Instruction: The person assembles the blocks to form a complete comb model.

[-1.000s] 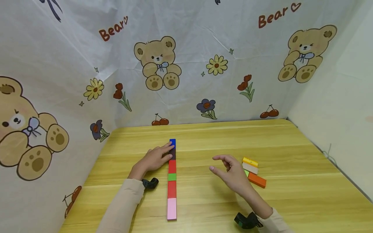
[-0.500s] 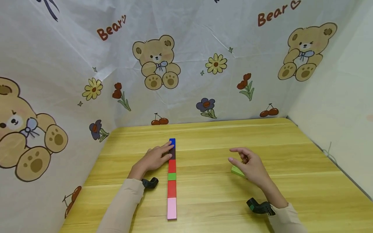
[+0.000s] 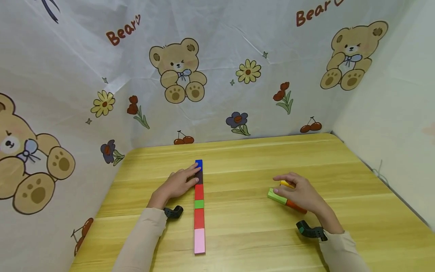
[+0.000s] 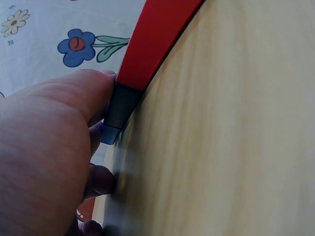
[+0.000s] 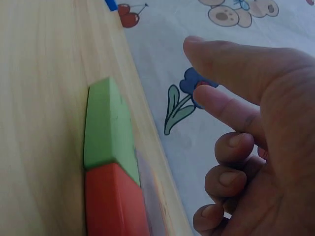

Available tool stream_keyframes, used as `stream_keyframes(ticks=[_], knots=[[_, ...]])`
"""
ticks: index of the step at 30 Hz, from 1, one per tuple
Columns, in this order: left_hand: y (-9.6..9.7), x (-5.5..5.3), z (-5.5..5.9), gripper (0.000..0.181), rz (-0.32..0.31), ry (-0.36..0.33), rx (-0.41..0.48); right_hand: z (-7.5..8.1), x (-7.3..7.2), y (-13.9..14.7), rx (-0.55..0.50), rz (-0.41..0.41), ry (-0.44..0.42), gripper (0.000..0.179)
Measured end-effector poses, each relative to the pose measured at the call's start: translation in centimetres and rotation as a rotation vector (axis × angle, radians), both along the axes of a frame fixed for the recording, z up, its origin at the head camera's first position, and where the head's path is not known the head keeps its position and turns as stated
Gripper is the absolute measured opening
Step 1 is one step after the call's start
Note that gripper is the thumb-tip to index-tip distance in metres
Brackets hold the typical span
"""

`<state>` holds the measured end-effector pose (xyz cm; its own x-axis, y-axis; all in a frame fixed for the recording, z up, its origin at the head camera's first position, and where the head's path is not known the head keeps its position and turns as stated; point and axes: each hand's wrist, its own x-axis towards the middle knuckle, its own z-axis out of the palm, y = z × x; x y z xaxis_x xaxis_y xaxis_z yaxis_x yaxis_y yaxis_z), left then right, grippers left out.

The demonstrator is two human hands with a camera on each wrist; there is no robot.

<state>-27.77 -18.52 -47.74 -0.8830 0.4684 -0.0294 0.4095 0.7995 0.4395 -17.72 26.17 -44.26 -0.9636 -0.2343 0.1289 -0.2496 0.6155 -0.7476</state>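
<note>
Colored blocks lie end to end in a straight row: blue at the far end, then a dark block, a red block, a small green block, a second red block and a pink block nearest me. My left hand rests its fingertips on the blue and dark blocks. To the right, a light green block meets an orange block end to end. Over them hovers my right hand, thumb and index finger apart, holding nothing. It partly covers a yellow block.
All the blocks lie on a wood-grain table. A bear-print cloth hangs behind the table and along its left side, and a pale wall borders the right. A cable shows by the right edge.
My right hand has moved right from mid-table to above the loose blocks. The left hand stays on the row, and the view has shifted slightly.
</note>
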Motion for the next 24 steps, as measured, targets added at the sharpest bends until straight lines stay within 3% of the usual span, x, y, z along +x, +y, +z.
stream_keyframes(ticks=[6,18,24], knots=[[-0.06,-0.08,0.07,0.055,0.003,0.005,0.001,-0.53,-0.37,0.43,0.067,-0.015,0.016,0.044],[-0.15,0.02,-0.01,0.055,0.004,0.004,0.007,-0.77,-0.38,0.30,0.183,-0.048,0.021,0.029],[0.01,0.15,0.16,0.055,0.000,0.007,0.004,-0.94,-0.40,-0.01,0.234,-0.052,0.037,0.031]])
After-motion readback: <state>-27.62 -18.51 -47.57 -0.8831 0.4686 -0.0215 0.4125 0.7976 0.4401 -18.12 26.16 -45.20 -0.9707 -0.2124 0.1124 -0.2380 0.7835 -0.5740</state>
